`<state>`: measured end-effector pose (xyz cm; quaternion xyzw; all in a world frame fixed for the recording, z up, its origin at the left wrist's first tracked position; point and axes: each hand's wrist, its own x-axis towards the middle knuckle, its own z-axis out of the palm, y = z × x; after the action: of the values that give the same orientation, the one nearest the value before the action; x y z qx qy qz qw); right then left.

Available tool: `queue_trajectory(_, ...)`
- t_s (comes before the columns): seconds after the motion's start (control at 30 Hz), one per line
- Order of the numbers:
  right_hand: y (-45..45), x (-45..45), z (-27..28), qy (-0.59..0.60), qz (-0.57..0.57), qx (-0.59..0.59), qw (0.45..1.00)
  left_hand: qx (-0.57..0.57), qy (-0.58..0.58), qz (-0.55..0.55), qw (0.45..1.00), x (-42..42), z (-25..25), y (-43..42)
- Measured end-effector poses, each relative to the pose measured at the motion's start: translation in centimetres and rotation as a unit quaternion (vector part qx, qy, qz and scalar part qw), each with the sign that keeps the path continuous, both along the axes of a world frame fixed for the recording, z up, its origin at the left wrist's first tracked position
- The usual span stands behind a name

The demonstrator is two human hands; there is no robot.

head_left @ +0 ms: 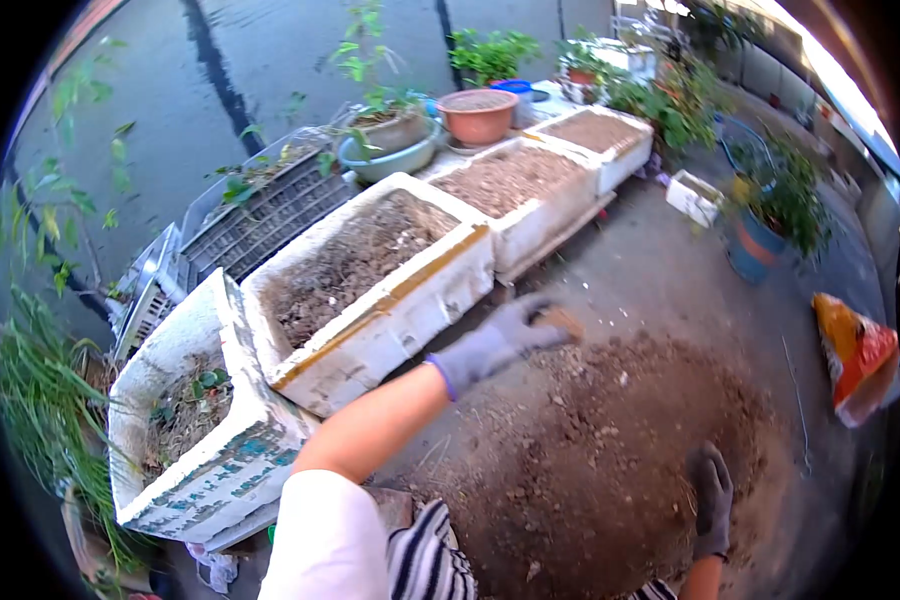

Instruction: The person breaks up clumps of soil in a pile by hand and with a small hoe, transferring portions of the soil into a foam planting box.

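Observation:
My left hand [495, 343], in a grey glove with a purple cuff, is raised over the near edge of the soil pile [610, 440], close to the white foam boxes. Its fingers curl around a small brown piece [562, 322], blurred by motion; what it is I cannot make out. Low on the right, my right hand [710, 497], in a grey glove, rests at the pile's right side with its fingers together and bent toward the soil. Whether anything is under those fingers is hidden. A soil-filled foam box [410, 335] stands just left of my left hand.
Two more soil-filled foam boxes [540, 235] [630, 160] continue the row; another [210, 490] holds small plants at left. Behind are a grey crate [260, 225] and a terracotta pot [478, 120]. A blue pot [755, 245] and an orange-red bag [855, 350] stand right.

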<state>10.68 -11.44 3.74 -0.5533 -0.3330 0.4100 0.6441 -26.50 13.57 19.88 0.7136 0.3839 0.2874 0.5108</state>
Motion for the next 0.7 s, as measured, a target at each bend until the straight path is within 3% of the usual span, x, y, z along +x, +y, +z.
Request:
queue_trajectory(0.07,-0.1,0.6,0.7,0.024,0.025,-0.053,0.998,-0.043,-0.115,0.002,0.992,-6.4,3.2,2.7)
queue_trajectory(0.1,-0.1,0.7,1.3,0.018,0.032,-0.051,0.998,-0.034,-0.078,0.034,0.996,-9.4,5.4,3.6)
queue_trajectory(0.13,0.0,0.7,2.2,0.003,0.015,-0.083,0.996,-0.034,-0.126,0.143,0.981,-12.2,5.1,5.0)
queue_trajectory(0.27,0.8,0.9,3.3,-0.022,-0.024,-0.159,0.987,-0.075,-0.185,0.266,0.943,-24.1,3.6,11.2)
queue_trajectory(0.37,1.6,2.6,2.8,-0.048,-0.024,-0.193,0.98,-0.137,-0.112,0.275,0.945,-29.2,2.1,13.7)
queue_trajectory(0.43,2.0,4.4,1.4,-0.089,-0.038,-0.22,0.971,-0.208,0.061,0.252,0.943,-31.3,0.7,16.0)
queue_trajectory(0.57,2.6,5.8,1.8,-0.123,-0.042,-0.258,0.957,-0.236,0.07,0.203,0.948,-32.5,-2.1,19.5)
queue_trajectory(0.7,3.0,5.4,3.8,-0.12,-0.034,-0.309,0.943,-0.148,0.089,0.169,0.97,-31.7,-1.8,23.3)
